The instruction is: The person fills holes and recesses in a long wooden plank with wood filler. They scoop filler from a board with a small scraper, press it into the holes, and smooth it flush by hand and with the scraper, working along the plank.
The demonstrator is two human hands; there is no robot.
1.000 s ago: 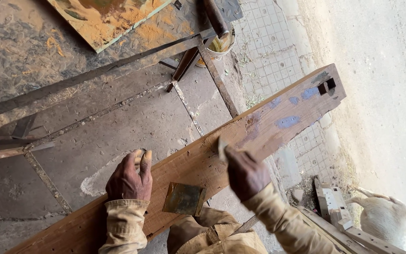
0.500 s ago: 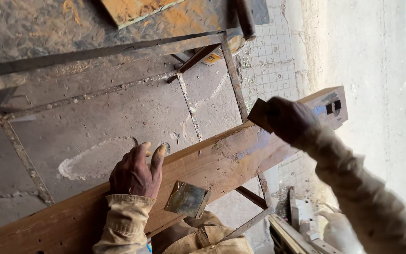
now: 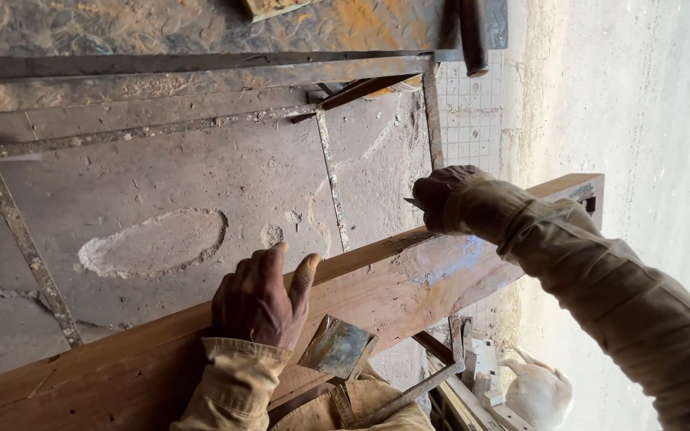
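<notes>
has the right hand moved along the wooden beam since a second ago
Yes. The right hand has slid up along the wooden beam toward its notched far end, away from the left hand and the metal scraper.

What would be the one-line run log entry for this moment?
left hand: flat on wooden beam | right hand: at beam's far edge, gripping small tool | scraper blade: beside left hand

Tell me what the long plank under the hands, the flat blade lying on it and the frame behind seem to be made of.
Plank: wood, bare with bluish smears; grain lines show. Flat blade: probably metal, dull and stained grey-blue with a faint sheen. Frame: likely steel, rusty brown and crusted. Left hand presses the plank.
</notes>
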